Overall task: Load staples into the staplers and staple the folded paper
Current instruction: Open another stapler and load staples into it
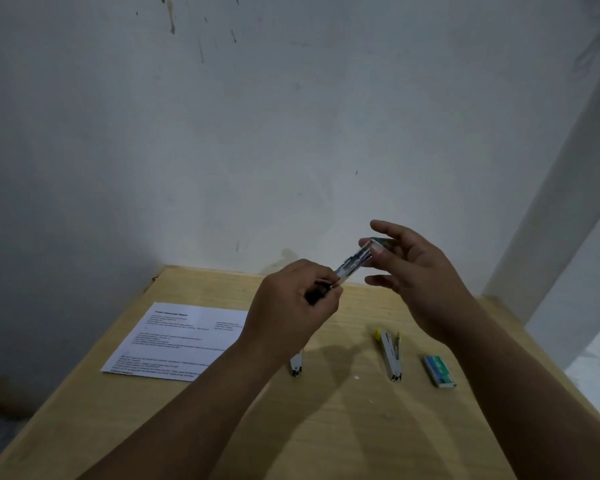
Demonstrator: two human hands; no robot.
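From the head view I note both hands raised above the wooden surface [326,427]. My left hand [291,306] is curled round the rear end of a stapler [352,263], pinching it. My right hand [420,268] steadies its front end between thumb and fingertips, the other fingers spread loose. I judge the stapler light, rigid metal, slick along its rails and best held by the ends so the magazine stays reachable. Its staple load is too blurred to tell. On the surface lies a second stapler [390,355] with yellow trim, a third stapler [296,365] partly hidden by my left forearm, and a green staple box [439,370], closed as far as I can see, contents hidden. The printed paper [174,341] lies flat to the left, seemingly unfolded.
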